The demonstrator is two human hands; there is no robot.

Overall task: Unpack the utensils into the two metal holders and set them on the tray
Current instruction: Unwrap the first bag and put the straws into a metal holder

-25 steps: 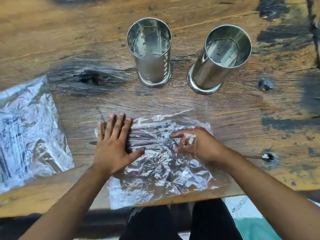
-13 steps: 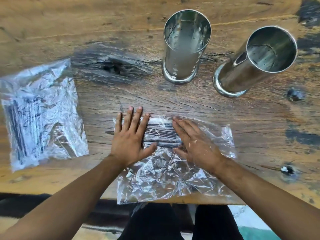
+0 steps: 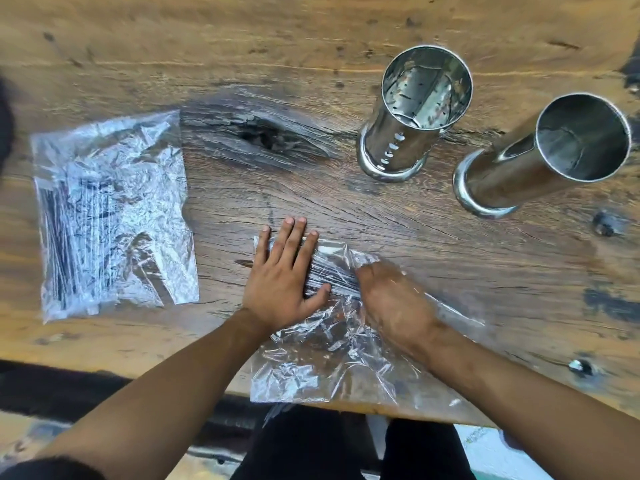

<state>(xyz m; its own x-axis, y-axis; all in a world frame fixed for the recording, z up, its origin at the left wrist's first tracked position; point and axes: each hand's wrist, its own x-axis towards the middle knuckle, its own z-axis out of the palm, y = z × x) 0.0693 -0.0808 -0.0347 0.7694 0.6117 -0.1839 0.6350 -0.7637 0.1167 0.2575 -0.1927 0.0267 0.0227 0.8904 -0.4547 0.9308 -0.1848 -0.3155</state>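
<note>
A clear plastic bag (image 3: 329,368) lies at the table's near edge with a bundle of dark, thin utensils (image 3: 332,275) inside. My left hand (image 3: 284,282) presses flat on the bag's left end, fingers spread over the bundle. My right hand (image 3: 394,303) is inside the bag under the film, fingertips at the bundle; whether it grips is hidden. Two shiny metal holders stand upright and empty beyond, a perforated holder (image 3: 398,147) and a plain holder (image 3: 512,181) to its right. No tray is in view.
A second crinkled plastic bag (image 3: 110,209) of dark utensils lies flat at the left. The wooden table (image 3: 277,64) has a dark knot hole (image 3: 263,136) between that bag and the holders. My legs are below the near edge.
My right hand has slid into the bag under the plastic toward the bundle. The view has shifted, so the second bag shows more fully. My left hand stays flat on the bag.
</note>
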